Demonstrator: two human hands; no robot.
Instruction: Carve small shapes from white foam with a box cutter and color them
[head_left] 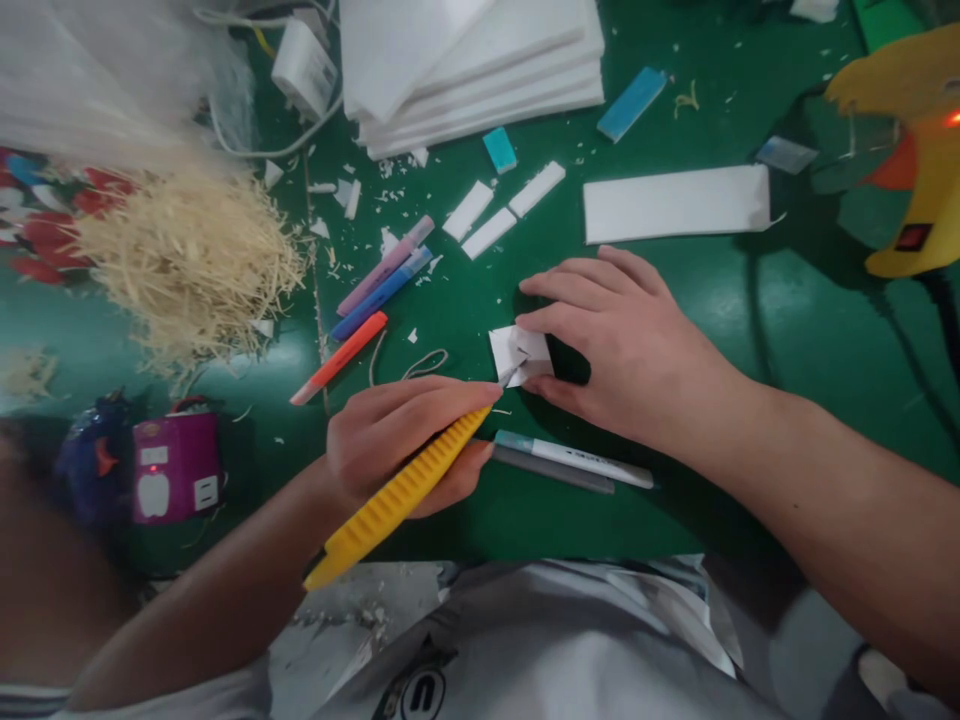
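Observation:
My left hand (409, 440) is closed around a yellow box cutter (405, 500), its blade end pointing up and to the right. The blade tip meets a small white foam board piece (504, 350) on the green table. My right hand (615, 330) pinches that piece from its right side, with the thumb at the lower edge and the fingers bent over the top. Just below both hands lie a white marker (592, 462) and a grey marker (559, 470). Three cut white strips (489, 233) rest above the piece.
White foam boards (480, 70) are stacked at the back. A long white board (675, 205) lies right of centre, near a yellow glue gun (919, 150). Several markers (379, 280), a heap of straw (199, 255) and a purple power block (178, 467) are to the left.

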